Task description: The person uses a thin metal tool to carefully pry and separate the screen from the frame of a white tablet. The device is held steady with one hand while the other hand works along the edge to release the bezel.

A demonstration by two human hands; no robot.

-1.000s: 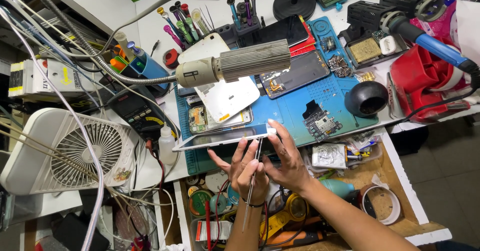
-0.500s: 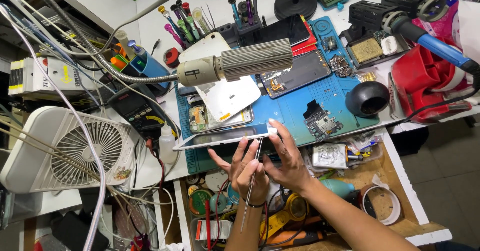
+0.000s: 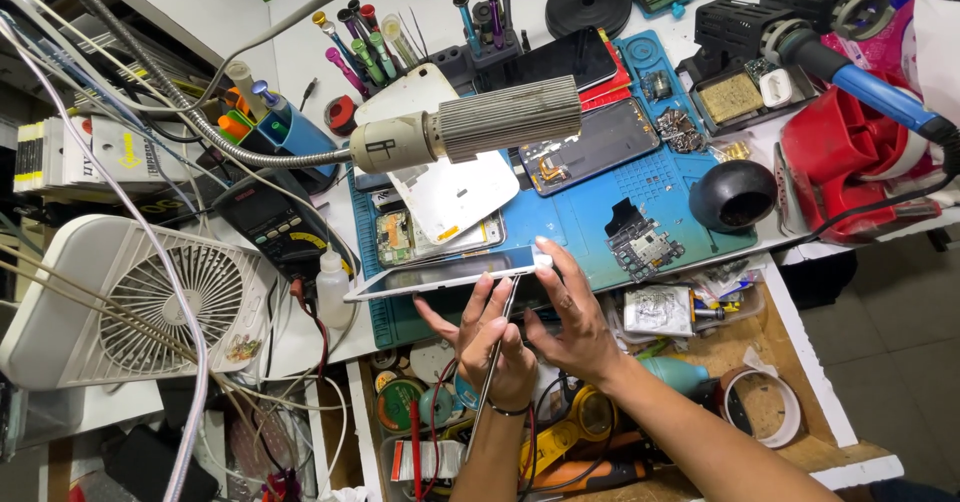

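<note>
Both my hands are raised over the front edge of a blue work mat (image 3: 590, 217), holding a white phone (image 3: 445, 273) on its edge, seen nearly side-on. My right hand (image 3: 570, 322) grips its right end with thumb and fingers. My left hand (image 3: 490, 342) supports it from below and also holds thin metal tweezers (image 3: 492, 367) that point up at the phone's underside. Just behind the phone lie a white back cover (image 3: 455, 197) and an opened phone with its circuit board (image 3: 398, 237) showing.
A gooseneck lamp (image 3: 470, 132) hangs over the mat. A white fan (image 3: 130, 302) and a multimeter (image 3: 270, 222) stand at left. Screwdrivers (image 3: 365, 47), a dark phone (image 3: 590, 147), a black bowl (image 3: 732, 194) and a red holder (image 3: 850, 162) fill the bench. An open drawer (image 3: 700, 362) lies below.
</note>
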